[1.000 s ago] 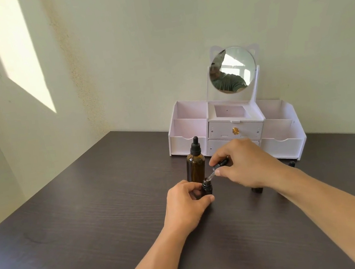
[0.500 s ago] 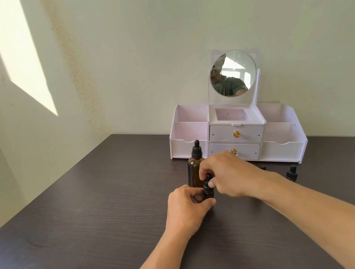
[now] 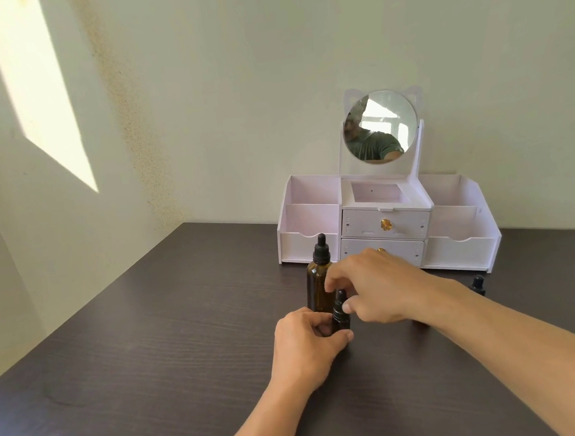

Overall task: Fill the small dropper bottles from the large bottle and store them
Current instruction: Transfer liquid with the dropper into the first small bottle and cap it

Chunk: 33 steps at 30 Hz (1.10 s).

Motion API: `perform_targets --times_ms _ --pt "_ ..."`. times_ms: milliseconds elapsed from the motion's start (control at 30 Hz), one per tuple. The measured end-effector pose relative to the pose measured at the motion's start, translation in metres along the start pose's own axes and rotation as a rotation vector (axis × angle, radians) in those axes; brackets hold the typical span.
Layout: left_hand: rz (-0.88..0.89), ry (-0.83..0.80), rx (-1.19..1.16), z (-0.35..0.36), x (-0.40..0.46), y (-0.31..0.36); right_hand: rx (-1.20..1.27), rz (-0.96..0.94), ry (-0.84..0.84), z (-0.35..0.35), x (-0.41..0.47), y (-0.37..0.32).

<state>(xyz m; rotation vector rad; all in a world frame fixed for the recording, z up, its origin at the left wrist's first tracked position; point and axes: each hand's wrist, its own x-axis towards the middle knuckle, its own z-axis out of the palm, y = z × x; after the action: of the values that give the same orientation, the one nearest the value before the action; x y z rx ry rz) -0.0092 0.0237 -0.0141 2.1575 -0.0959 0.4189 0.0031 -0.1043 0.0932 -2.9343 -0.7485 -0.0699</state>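
From the head view, the dropper cap that the right hand held tilted above the small dropper bottle a second ago is now seated on that bottle's neck, and the thumb and fingers are pinched on the cap from the right, as if twisting it tight. That suggests this bottle has had its fill and is being closed; storing it would come next. The left hand is wrapped round the lower body of the same bottle, steadying it on the bench, so both hands are clamped on one small object. The bottle is dark, nearly black, upright, with a ribbed cap and a rubber bulb on top; its liquid level cannot be seen. Just behind it, touching or nearly so, stands the large bottle, amber glass with its own black dropper cap in place. Another small bottle stands apart to the right, partly hidden by the right forearm. The white organiser with mirror and open side compartments waits at the back of the bench, against the wall.
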Motion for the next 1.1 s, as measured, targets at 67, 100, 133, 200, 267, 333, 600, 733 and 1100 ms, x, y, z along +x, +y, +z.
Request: perform_targets --times_ms 67,100,133,200,267,333,600,733,1100 --pt "0.003 -0.003 -0.003 0.000 0.000 0.000 -0.017 -0.012 0.016 0.003 0.000 0.000" --pt "0.002 -0.007 -0.006 0.000 0.000 0.000 -0.033 -0.011 0.037 0.004 0.000 0.000" --pt "0.004 -0.011 -0.005 0.000 -0.001 0.001 -0.049 -0.006 0.058 0.005 0.001 0.000" --pt "0.009 -0.020 -0.001 0.000 -0.001 0.001 -0.084 0.009 0.073 0.006 0.001 -0.001" --pt "0.007 -0.021 -0.002 0.000 -0.001 0.002 -0.102 0.007 0.065 0.006 0.002 -0.002" --pt "0.004 -0.009 -0.005 0.000 -0.001 0.002 -0.083 -0.008 0.046 0.005 0.002 -0.001" --pt "0.005 -0.010 -0.011 0.002 0.000 0.000 -0.037 -0.049 0.044 0.010 0.000 0.003" --pt "0.003 -0.020 -0.014 0.002 -0.001 0.000 -0.047 -0.069 0.019 0.010 -0.001 0.006" --pt "0.020 -0.029 0.006 0.002 -0.001 0.002 -0.036 -0.078 0.027 0.014 0.000 0.012"
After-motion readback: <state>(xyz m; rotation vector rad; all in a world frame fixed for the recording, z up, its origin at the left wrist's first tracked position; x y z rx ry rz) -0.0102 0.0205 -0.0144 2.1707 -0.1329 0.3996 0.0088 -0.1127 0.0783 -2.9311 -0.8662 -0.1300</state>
